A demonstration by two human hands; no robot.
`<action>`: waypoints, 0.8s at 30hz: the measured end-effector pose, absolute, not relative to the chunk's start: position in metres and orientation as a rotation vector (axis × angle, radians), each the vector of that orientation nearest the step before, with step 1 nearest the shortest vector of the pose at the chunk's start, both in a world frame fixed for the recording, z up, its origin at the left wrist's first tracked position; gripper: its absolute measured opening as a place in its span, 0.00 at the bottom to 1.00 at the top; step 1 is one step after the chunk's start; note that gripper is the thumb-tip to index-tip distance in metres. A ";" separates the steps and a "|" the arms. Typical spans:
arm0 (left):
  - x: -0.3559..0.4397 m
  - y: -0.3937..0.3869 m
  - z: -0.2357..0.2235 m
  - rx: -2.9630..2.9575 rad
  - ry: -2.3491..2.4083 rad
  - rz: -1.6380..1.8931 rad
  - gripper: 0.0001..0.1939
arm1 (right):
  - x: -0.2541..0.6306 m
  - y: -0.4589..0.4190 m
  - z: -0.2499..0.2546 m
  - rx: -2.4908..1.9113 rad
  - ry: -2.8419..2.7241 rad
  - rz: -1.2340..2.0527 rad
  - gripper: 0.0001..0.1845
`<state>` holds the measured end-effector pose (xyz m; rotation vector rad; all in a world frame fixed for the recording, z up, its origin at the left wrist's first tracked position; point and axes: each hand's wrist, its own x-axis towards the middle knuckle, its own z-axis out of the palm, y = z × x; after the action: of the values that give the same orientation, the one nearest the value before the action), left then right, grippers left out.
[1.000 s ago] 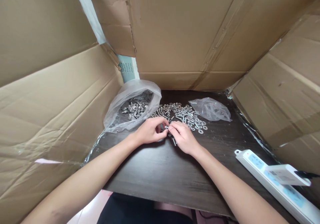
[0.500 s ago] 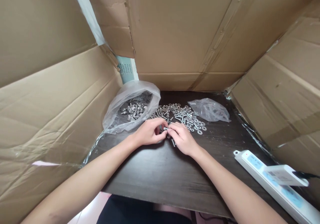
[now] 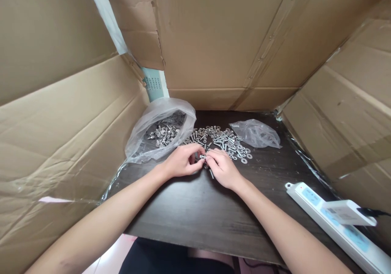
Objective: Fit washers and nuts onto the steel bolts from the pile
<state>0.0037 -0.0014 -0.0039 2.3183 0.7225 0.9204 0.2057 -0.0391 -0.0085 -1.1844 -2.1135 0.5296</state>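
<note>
Between my two hands is a small silver bolt [image 3: 202,156], lying roughly level. My left hand [image 3: 185,160] pinches it from the left with thumb and fingertips. From the other side, the thumb and fingers of my right hand [image 3: 222,167] close on its right end, which they cover; whether a nut or washer sits there I cannot make out. Another bolt [image 3: 211,174] shows just under my right fingers. Right behind my hands spreads a loose pile of bolts, nuts and flat washers [image 3: 226,140].
An open clear plastic bag [image 3: 137,145] of metal fasteners stands at the back left. A crumpled clear bag [image 3: 258,133] lies at the back right. A white power strip [image 3: 332,225] with a plugged-in adapter runs along the right. Cardboard walls [image 3: 220,42] enclose the dark tabletop [image 3: 183,213].
Both hands stay in the same place around the bolt. My right fingertips have shifted very slightly; the pile and bags look the same.
</note>
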 end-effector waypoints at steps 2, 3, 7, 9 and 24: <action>0.004 -0.001 -0.003 2.314 0.719 0.927 0.07 | 0.205 -0.039 -0.008 -1.183 -2.112 0.532 0.17; 0.004 -0.001 -0.003 2.311 0.716 0.927 0.07 | 0.205 -0.039 -0.008 -1.185 -2.111 0.534 0.17; 0.004 -0.002 -0.002 2.306 0.716 0.924 0.06 | 0.205 -0.039 -0.008 -1.181 -2.114 0.523 0.17; 0.004 -0.002 -0.002 2.308 0.718 0.924 0.06 | 0.205 -0.039 -0.008 -1.174 -2.121 0.503 0.17; 0.005 -0.002 -0.003 2.279 0.730 0.955 0.06 | 0.205 -0.039 -0.012 -1.170 -2.155 0.425 0.16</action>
<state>0.0050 -0.0024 -0.0033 2.2794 0.7301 0.9554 0.2047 -0.0392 -0.0122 -1.1697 -2.1552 0.4255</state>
